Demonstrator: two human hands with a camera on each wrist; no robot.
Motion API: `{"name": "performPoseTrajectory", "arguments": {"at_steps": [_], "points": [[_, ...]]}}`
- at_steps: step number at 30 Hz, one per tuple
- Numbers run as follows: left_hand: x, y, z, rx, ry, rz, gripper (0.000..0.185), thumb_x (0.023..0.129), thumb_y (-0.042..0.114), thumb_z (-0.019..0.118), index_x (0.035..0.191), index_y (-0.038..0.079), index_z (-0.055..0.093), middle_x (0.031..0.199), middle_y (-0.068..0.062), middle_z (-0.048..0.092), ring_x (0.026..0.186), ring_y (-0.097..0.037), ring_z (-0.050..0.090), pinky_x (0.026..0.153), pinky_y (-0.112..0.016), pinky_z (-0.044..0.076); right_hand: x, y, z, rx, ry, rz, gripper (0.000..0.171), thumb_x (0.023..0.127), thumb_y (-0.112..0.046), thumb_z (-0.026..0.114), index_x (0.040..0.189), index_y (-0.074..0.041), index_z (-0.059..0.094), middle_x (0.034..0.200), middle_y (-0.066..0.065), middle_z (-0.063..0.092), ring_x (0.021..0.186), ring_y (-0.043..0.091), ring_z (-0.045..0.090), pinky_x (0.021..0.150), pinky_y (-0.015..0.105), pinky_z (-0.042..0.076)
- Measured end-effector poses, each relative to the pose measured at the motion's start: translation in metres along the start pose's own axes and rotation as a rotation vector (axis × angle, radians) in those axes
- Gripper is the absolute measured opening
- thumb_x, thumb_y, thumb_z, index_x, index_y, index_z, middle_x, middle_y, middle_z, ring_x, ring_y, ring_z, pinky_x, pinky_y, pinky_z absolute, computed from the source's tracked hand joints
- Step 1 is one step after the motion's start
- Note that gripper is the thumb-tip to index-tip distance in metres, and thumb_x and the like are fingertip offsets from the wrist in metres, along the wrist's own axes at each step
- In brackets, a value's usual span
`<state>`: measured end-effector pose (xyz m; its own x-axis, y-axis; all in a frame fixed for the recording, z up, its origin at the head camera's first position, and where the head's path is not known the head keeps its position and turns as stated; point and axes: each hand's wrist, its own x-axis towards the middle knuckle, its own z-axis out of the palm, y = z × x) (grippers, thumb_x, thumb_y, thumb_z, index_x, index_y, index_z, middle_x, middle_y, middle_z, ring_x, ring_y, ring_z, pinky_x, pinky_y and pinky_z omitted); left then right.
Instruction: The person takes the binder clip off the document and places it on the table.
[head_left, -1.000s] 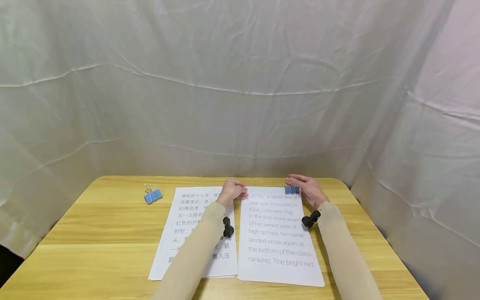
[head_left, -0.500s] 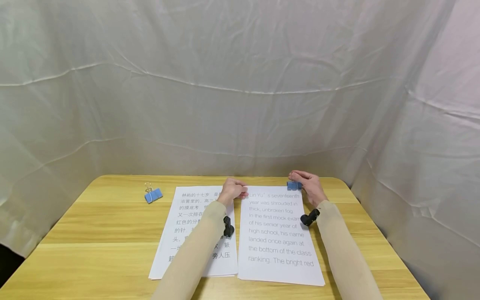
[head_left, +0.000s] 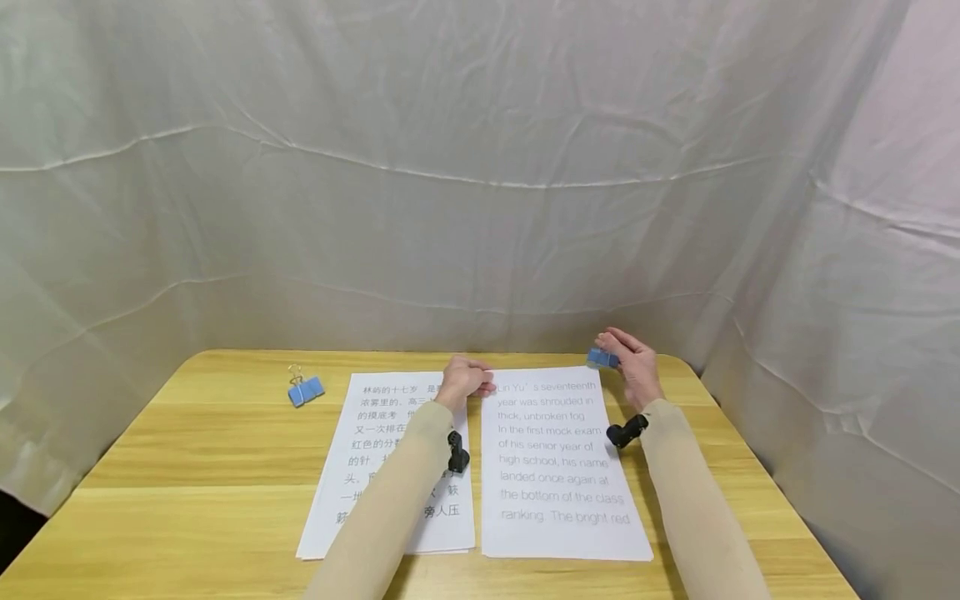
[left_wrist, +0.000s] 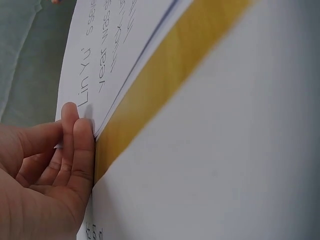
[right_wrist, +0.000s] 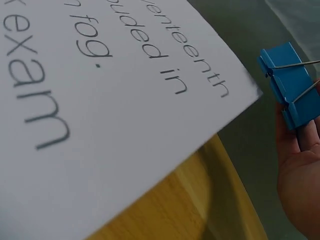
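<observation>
A blue binder clip (head_left: 602,358) is in my right hand (head_left: 636,367), beyond the top right corner of the English-text paper stack (head_left: 562,467). In the right wrist view the clip (right_wrist: 294,85) stands apart from the paper corner, its wire handles toward the fingers, which are partly cut off by the frame. My left hand (head_left: 463,382) pinches the top left corner of that same stack. The left wrist view shows the left hand's curled fingers (left_wrist: 82,150) at this corner. Left of it lies a second stack (head_left: 330,500) with Chinese text, partly covered by the left forearm.
Another blue binder clip (head_left: 306,392) lies on the wooden table (head_left: 187,467) to the left, handles pointing away. A grey curtain (head_left: 480,233) hangs behind the table's back edge and along its right side.
My right hand has drawn the binder clip up and right, away from the English stack's top right corner. That stack has shifted slightly away from me. The left hand has stayed at its corner.
</observation>
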<state>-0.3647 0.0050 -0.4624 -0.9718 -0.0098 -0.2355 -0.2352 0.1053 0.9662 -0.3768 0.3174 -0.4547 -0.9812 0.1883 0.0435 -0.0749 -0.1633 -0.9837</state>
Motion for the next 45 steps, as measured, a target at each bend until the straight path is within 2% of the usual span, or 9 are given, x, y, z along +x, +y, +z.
{"name": "performPoseTrajectory", "arguments": {"at_steps": [6,12,18,23,26,32,35,39,45], "points": [[-0.001,-0.004,0.001,-0.005,0.019,0.0,0.022,0.089,0.0,0.067,0.11,-0.005,0.069,0.086,-0.016,0.074,0.065,-0.016,0.07,0.067,-0.028,0.06,-0.003,0.004,-0.012,-0.033,0.004,0.029,0.065,0.088,-0.031,0.074,0.143,-0.006,0.049,0.103,-0.014,0.073,0.1,0.003,0.067,0.08,0.016,0.051],[0.001,0.0,0.001,-0.004,0.017,0.022,0.02,0.091,-0.002,0.062,0.11,-0.005,0.068,0.088,-0.018,0.073,0.062,-0.014,0.067,0.064,-0.026,0.059,-0.007,0.006,-0.021,-0.063,-0.025,0.04,0.068,0.09,-0.028,0.072,0.145,-0.001,0.044,0.099,-0.014,0.074,0.099,0.002,0.068,0.079,0.017,0.051],[0.002,0.001,0.001,0.004,-0.007,0.022,0.024,0.092,-0.002,0.059,0.115,-0.006,0.067,0.094,-0.019,0.072,0.065,-0.014,0.068,0.067,-0.027,0.06,-0.006,0.013,-0.035,-0.083,0.015,0.1,0.072,0.087,-0.033,0.074,0.145,-0.001,0.045,0.099,-0.014,0.072,0.096,0.001,0.067,0.08,0.012,0.053],[0.002,0.001,0.0,0.022,-0.039,0.018,0.028,0.092,-0.002,0.059,0.119,-0.006,0.064,0.092,-0.016,0.071,0.068,-0.014,0.067,0.072,-0.028,0.06,-0.007,0.016,-0.043,-0.1,0.066,0.167,0.068,0.086,-0.034,0.075,0.142,-0.004,0.049,0.095,-0.013,0.072,0.093,0.001,0.066,0.079,0.012,0.053],[0.001,0.001,-0.002,0.02,-0.064,0.021,0.029,0.094,-0.001,0.059,0.122,-0.008,0.062,0.094,-0.016,0.07,0.071,-0.014,0.066,0.076,-0.028,0.06,-0.006,0.017,-0.045,-0.141,0.07,0.189,0.068,0.087,-0.036,0.074,0.143,-0.006,0.05,0.101,-0.012,0.07,0.095,0.0,0.065,0.08,0.011,0.052],[0.002,0.0,-0.005,0.014,-0.102,0.027,0.03,0.095,0.002,0.059,0.123,-0.008,0.06,0.1,-0.018,0.07,0.076,-0.015,0.067,0.078,-0.027,0.059,-0.004,0.018,-0.05,-0.234,0.021,0.195,0.071,0.088,-0.04,0.071,0.145,-0.006,0.046,0.13,0.002,0.06,0.103,0.002,0.06,0.084,0.009,0.05],[0.003,0.0,-0.006,0.009,-0.126,0.031,0.031,0.096,0.003,0.058,0.125,-0.008,0.059,0.104,-0.019,0.069,0.078,-0.015,0.067,0.079,-0.026,0.058,-0.004,0.018,-0.051,-0.284,0.015,0.198,0.073,0.088,-0.045,0.069,0.146,-0.008,0.046,0.141,0.007,0.052,0.111,0.005,0.056,0.094,0.014,0.048],[0.004,-0.001,-0.008,0.015,-0.153,0.04,0.034,0.096,0.003,0.059,0.127,-0.008,0.057,0.111,-0.021,0.067,0.081,-0.017,0.068,0.082,-0.027,0.058,-0.004,0.02,-0.052,-0.352,0.027,0.199,0.074,0.089,-0.05,0.066,0.147,-0.009,0.045,0.148,0.01,0.048,0.12,0.011,0.052,0.112,0.03,0.039],[0.003,-0.004,-0.012,0.099,-0.217,0.075,0.042,0.097,0.012,0.06,0.135,-0.004,0.053,0.118,-0.017,0.066,0.092,-0.018,0.069,0.093,-0.032,0.054,-0.006,0.02,-0.055,-0.458,0.089,0.173,0.065,0.092,-0.051,0.061,0.141,-0.008,0.053,0.147,0.014,0.048,0.125,0.021,0.045,0.116,0.04,0.033]]}}
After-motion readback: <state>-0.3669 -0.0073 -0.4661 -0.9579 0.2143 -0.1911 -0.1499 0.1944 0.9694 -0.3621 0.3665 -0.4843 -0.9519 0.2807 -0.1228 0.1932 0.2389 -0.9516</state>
